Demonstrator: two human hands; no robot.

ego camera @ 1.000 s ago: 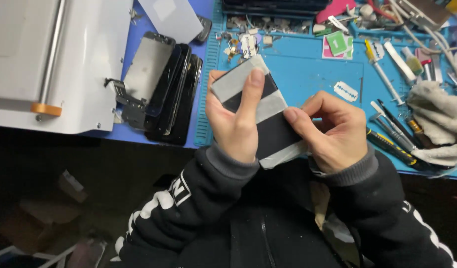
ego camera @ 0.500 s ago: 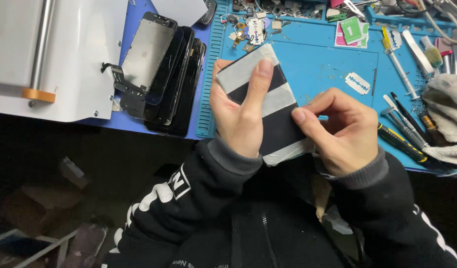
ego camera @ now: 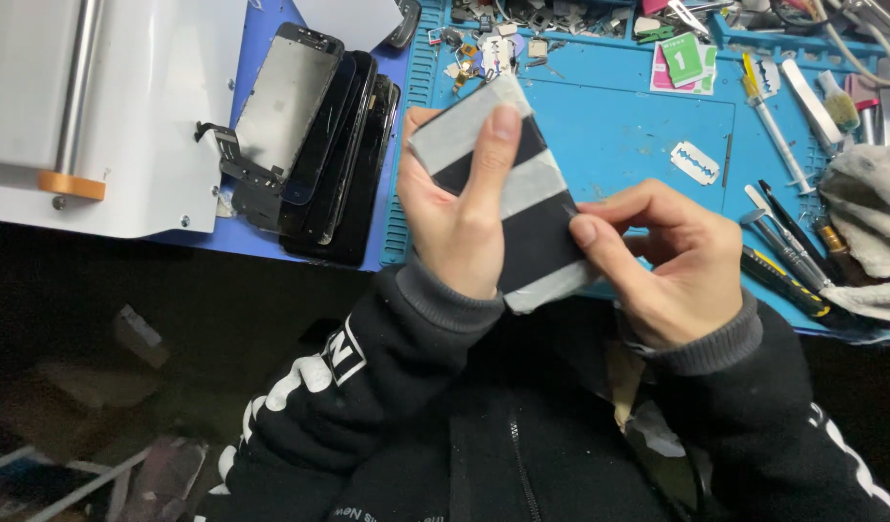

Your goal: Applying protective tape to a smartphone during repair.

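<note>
My left hand (ego camera: 459,217) grips a flat black phone screen panel (ego camera: 537,227) that has pale grey strips across it, holding it tilted above the near edge of the blue work mat (ego camera: 638,145). The index finger lies along the panel's face up to its top strip. My right hand (ego camera: 672,256) pinches the panel's right edge between thumb and index finger at the middle grey strip. The palm hides the panel's lower left part.
A stack of dark phone screens (ego camera: 319,135) leans at the mat's left edge beside a white machine (ego camera: 116,106) with an orange knob. A razor blade (ego camera: 694,162), screwdrivers and tweezers (ego camera: 783,242), a grey rag (ego camera: 875,227) and small parts lie on the mat.
Both hands and the panel have stayed together in the same grip. The view has shifted slightly, and my right fingertips now pinch the panel's right edge at the middle strip.
</note>
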